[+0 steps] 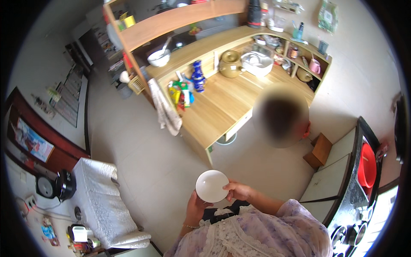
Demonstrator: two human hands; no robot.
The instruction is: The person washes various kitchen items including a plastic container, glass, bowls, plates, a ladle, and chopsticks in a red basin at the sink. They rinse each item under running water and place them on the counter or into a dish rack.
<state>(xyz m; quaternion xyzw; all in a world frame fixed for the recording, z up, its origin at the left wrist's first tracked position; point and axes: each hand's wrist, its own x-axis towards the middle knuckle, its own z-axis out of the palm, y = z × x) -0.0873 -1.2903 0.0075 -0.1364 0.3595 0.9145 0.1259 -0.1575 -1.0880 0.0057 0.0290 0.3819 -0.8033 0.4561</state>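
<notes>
A white bowl (212, 186) is held in front of my body, its inside facing up towards the camera. My left hand (198, 205) supports it from below at the left, with the fingers partly hidden under the bowl. At the right rim, my right hand (237, 190) grips it with the thumb over the edge and fingers beneath. The inside of the bowl looks bare.
Ahead stands a wooden desk (221, 110) with a blue vase (198, 77), a brown clay pot (230, 66) and a white basin (257, 64). A person (281, 115) is beside it. On the right, a black counter (348, 199) holds a red basin (367, 165). A cloth-covered cabinet (102, 205) stands left.
</notes>
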